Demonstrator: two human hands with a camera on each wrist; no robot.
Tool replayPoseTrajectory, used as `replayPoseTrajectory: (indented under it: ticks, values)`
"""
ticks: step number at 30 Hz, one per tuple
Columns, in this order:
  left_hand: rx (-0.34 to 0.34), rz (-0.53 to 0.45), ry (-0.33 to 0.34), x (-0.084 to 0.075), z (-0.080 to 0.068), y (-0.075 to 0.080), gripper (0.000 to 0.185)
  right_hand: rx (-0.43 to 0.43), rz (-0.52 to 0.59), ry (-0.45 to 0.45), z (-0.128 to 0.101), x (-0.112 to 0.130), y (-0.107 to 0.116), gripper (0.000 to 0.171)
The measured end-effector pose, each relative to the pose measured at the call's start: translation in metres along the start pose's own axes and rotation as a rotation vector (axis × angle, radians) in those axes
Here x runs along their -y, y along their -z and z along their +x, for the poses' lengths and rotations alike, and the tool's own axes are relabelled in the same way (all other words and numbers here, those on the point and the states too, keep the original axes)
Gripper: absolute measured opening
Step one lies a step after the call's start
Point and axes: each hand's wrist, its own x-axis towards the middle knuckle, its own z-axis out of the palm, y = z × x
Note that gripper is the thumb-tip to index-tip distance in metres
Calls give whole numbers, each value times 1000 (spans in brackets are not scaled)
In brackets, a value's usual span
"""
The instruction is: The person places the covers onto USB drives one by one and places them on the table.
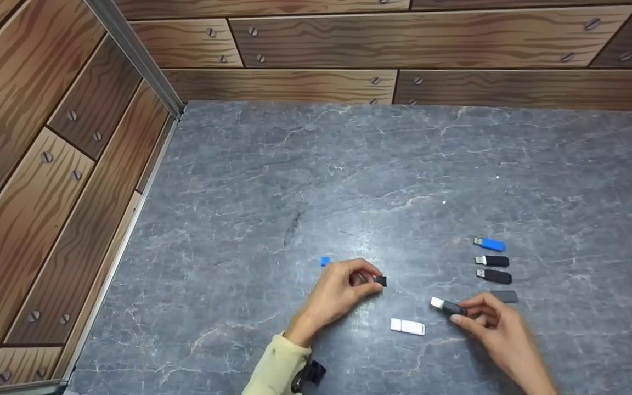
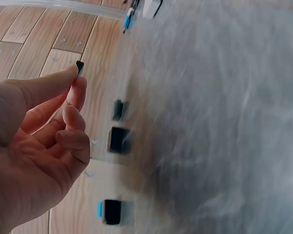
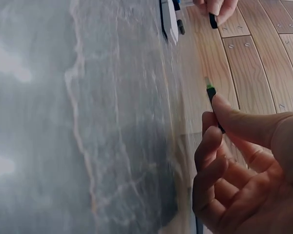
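Note:
Between thumb and fingertips, my left hand (image 1: pixel 338 291) pinches a small black cap (image 1: pixel 381 281), also seen in the left wrist view. My right hand (image 1: pixel 500 332) pinches a black USB flash drive (image 1: pixel 453 308) by its body, the bare plug pointing left towards the cap; cap and drive are apart. A white USB flash drive (image 1: pixel 408 327), capped, lies on the table between the hands. Just beyond the right hand is a dark grey flash drive (image 1: pixel 505 297), its left end hidden by the fingers. A small blue cap (image 1: pixel 325 261) lies beside the left hand.
A blue flash drive (image 1: pixel 491 244) and two black ones, the upper (image 1: pixel 496 261) and the lower (image 1: pixel 496 276), lie uncapped in a column at right. Small dark pieces (image 2: pixel 118 140) show near the left hand. Wood-patterned panels (image 1: pixel 404 41) border the grey table (image 1: pixel 272 175).

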Motion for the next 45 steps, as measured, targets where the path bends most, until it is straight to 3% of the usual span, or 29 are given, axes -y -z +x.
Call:
replayPoseTrajectory:
  ticks: [8, 17, 24, 38, 45]
  values:
    - [34, 8, -3, 0, -3, -7, 17, 87, 87, -22, 3, 0, -4, 23]
    - [64, 26, 30, -1, -5, -20, 17, 170, 85, -53, 8, 6, -6, 25]
    - [102, 62, -7, -6, -4, -30, 17, 204, 55, -52, 11, 8, -10, 26]
    - [162, 62, -4, -7, -4, -35, 17, 178, 109, 58, 6, 10, -18, 20]
    - [175, 42, -3, -7, -5, -38, 17, 210, 117, 95, 7, 8, -19, 22]
